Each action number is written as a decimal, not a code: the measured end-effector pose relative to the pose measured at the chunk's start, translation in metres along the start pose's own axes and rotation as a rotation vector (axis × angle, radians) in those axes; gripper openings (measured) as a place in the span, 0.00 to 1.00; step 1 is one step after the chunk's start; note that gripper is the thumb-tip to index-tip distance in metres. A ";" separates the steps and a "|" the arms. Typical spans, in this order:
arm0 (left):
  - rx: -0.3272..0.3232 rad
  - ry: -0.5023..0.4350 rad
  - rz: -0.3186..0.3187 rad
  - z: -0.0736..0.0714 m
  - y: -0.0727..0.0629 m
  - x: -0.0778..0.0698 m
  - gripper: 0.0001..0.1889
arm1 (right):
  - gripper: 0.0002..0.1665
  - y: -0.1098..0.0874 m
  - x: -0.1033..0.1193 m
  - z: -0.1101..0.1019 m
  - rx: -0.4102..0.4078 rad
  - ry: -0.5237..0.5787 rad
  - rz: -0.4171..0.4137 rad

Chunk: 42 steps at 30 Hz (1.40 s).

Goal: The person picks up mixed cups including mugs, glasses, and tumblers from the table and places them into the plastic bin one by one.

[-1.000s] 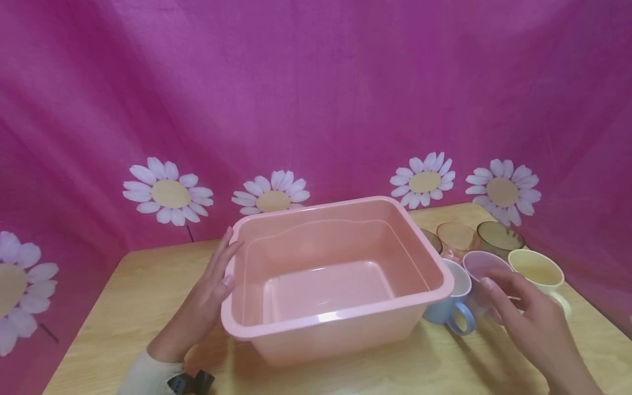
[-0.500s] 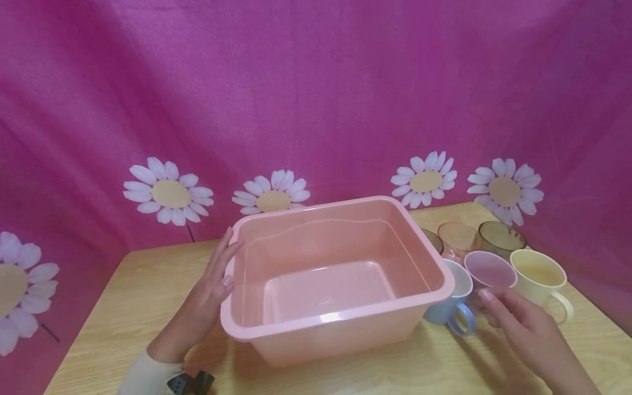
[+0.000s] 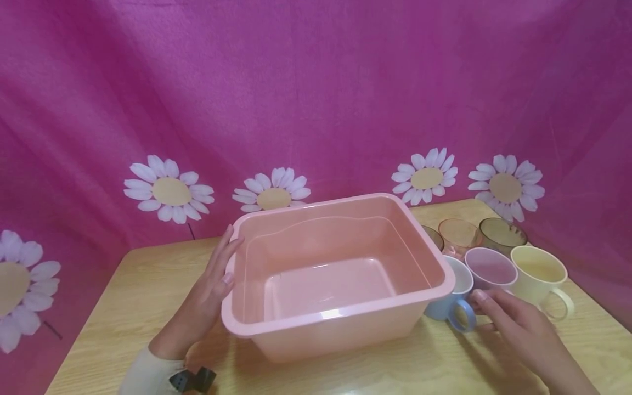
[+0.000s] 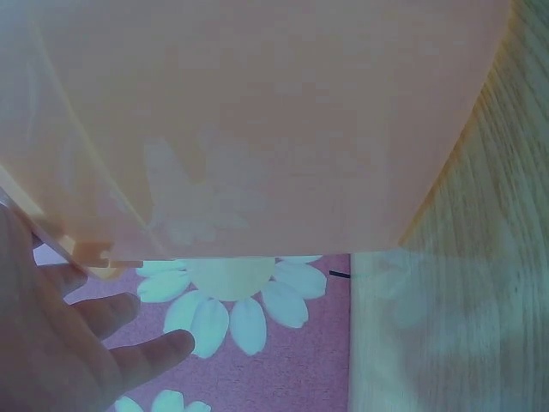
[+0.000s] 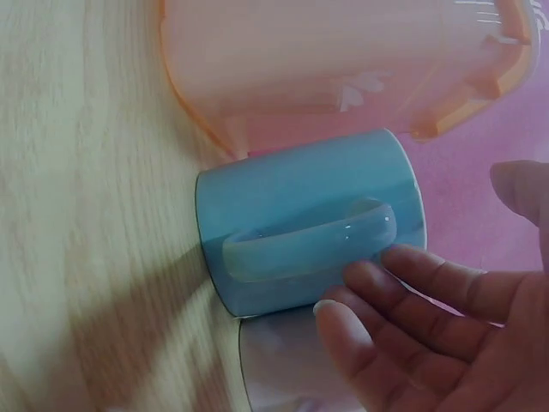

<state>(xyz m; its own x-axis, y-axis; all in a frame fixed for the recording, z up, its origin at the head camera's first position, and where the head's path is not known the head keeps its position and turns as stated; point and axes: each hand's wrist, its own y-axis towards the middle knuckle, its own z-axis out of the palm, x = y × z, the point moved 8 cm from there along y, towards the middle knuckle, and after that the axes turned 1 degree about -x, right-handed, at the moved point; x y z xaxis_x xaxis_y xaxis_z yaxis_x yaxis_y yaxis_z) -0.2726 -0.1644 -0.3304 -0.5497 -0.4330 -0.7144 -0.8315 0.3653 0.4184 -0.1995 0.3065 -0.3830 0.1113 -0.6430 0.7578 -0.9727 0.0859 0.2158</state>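
A large pink basin point(image 3: 331, 285) stands on the wooden table, its inside bare. My left hand point(image 3: 204, 291) rests against its left rim with the fingers extended; the left wrist view shows these fingers point(image 4: 129, 360) spread beside the basin wall. To the basin's right is a blue mug point(image 3: 439, 309) with its handle facing me. My right hand point(image 3: 523, 323) is at that handle, fingers loosely bent and fingertips right at it, as the right wrist view shows of the blue mug point(image 5: 300, 189). A pink-purple mug point(image 3: 491, 266) and a yellow mug point(image 3: 538, 269) stand in the same row.
Behind the mugs stand an orange see-through cup point(image 3: 459, 236), a dark see-through cup point(image 3: 503, 235) and another dark cup point(image 3: 433, 237) partly hidden by the basin. A magenta cloth point(image 3: 316, 109) with daisies hangs behind the table point(image 3: 123, 323).
My right hand has moved left and slightly down, from the pink-purple mug to the blue mug's handle. My left hand has stayed at the basin's rim.
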 end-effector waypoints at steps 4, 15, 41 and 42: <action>-0.005 0.008 0.018 0.000 0.000 -0.001 0.30 | 0.19 0.000 -0.003 0.002 0.007 0.014 0.028; -0.007 0.033 0.026 -0.001 0.000 -0.003 0.30 | 0.30 0.002 -0.012 0.014 0.093 0.260 0.152; -0.006 0.010 0.002 -0.003 0.001 0.002 0.30 | 0.36 0.005 -0.030 0.039 0.202 0.521 0.312; -0.007 0.010 0.004 -0.002 0.002 0.002 0.30 | 0.35 0.005 -0.031 0.040 0.206 0.538 0.324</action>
<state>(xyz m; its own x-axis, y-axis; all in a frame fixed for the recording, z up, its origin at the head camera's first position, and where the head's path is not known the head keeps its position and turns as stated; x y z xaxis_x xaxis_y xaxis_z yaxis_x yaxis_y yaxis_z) -0.2752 -0.1667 -0.3298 -0.5538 -0.4395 -0.7072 -0.8298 0.3613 0.4253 -0.2158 0.2965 -0.4305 -0.1588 -0.1346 0.9781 -0.9873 0.0293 -0.1562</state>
